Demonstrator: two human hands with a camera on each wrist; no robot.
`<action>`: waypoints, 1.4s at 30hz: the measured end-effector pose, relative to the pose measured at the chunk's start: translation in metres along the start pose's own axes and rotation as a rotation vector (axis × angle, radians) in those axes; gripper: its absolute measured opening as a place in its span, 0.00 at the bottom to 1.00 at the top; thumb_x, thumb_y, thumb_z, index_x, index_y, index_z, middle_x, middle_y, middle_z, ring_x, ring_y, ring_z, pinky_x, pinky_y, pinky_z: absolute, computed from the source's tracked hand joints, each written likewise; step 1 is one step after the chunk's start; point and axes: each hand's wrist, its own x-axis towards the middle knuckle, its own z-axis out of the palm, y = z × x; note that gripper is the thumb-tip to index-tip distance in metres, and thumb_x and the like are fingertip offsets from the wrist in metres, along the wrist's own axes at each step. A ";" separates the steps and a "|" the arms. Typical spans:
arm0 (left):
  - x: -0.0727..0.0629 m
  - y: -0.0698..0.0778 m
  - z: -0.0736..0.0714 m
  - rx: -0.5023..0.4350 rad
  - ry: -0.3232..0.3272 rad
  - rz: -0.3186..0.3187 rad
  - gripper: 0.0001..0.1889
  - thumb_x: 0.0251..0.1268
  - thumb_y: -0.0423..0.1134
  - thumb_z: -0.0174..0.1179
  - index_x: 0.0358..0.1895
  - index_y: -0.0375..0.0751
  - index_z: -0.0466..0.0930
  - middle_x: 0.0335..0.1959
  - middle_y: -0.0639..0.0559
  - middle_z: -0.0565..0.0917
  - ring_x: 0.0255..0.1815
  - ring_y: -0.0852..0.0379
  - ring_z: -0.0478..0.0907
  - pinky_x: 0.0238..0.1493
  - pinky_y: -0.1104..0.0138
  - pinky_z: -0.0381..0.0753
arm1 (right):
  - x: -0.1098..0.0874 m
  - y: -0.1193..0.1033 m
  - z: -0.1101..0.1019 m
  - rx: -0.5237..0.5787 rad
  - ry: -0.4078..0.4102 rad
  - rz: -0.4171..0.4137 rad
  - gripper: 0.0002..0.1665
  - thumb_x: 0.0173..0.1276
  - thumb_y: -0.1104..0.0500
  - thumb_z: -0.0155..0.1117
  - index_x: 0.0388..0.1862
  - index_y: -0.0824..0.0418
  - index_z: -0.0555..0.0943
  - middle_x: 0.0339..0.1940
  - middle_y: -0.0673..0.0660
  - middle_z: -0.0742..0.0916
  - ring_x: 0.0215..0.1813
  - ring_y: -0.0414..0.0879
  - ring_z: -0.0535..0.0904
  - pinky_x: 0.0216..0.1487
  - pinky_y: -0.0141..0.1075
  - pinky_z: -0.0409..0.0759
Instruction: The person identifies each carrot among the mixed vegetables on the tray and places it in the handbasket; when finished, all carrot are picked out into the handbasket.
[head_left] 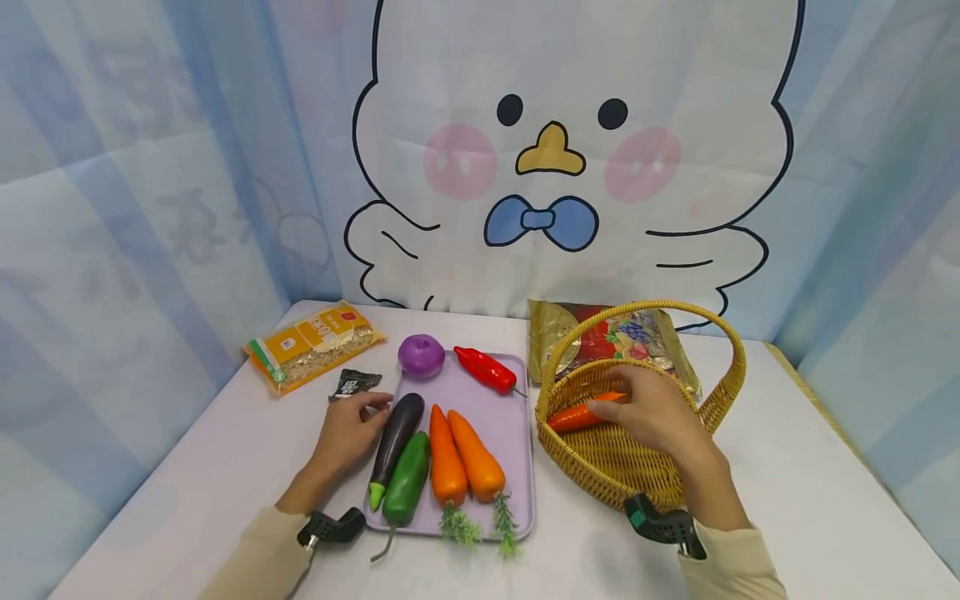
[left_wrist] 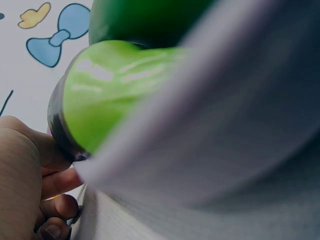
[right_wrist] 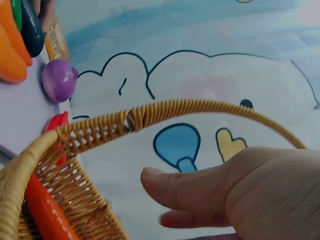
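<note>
My right hand (head_left: 660, 412) reaches over the wicker basket (head_left: 592, 477), thumb and fingers extended. Inside the basket lies a long, glossy orange-red vegetable (right_wrist: 47, 210); in the right wrist view the hand is apart from it, with nothing between thumb and fingers. At the left edge of the lilac tray (head_left: 495, 425) rests my left hand (head_left: 351, 429), its fingers loosely bent right beside the dark eggplant (head_left: 396, 435). A green pepper (head_left: 407, 479), one carrot (head_left: 447, 462) and another carrot (head_left: 477, 457) lie to the eggplant's right.
A purple onion (head_left: 422, 356) and a red chili pepper (head_left: 486, 369) lie at the tray's far end. Beyond the left hand are a small dark packet (head_left: 356, 382) and a yellow grain bag (head_left: 313, 346). Behind the basket lies a gold package (head_left: 551, 333). The basket's tall handle (head_left: 648, 308) arches up.
</note>
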 end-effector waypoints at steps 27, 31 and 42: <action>-0.001 0.001 0.000 -0.009 0.007 0.003 0.15 0.62 0.31 0.65 0.53 0.36 0.86 0.40 0.45 0.88 0.29 0.58 0.75 0.33 0.68 0.74 | -0.018 -0.039 0.019 0.179 -0.075 -0.459 0.06 0.66 0.57 0.72 0.34 0.52 0.82 0.30 0.45 0.84 0.37 0.43 0.80 0.42 0.35 0.83; 0.000 0.001 0.000 -0.009 0.007 0.007 0.15 0.63 0.32 0.65 0.53 0.36 0.86 0.39 0.45 0.88 0.28 0.58 0.75 0.33 0.68 0.74 | -0.018 -0.046 0.027 0.170 -0.106 -0.473 0.07 0.67 0.56 0.72 0.38 0.55 0.81 0.32 0.44 0.85 0.37 0.41 0.80 0.43 0.34 0.82; -0.002 0.001 -0.001 -0.003 0.005 0.006 0.15 0.63 0.31 0.64 0.53 0.36 0.86 0.40 0.45 0.88 0.29 0.58 0.74 0.34 0.67 0.73 | -0.018 -0.066 0.053 0.147 -0.255 -0.439 0.17 0.67 0.57 0.72 0.51 0.57 0.80 0.45 0.51 0.86 0.49 0.48 0.83 0.52 0.45 0.83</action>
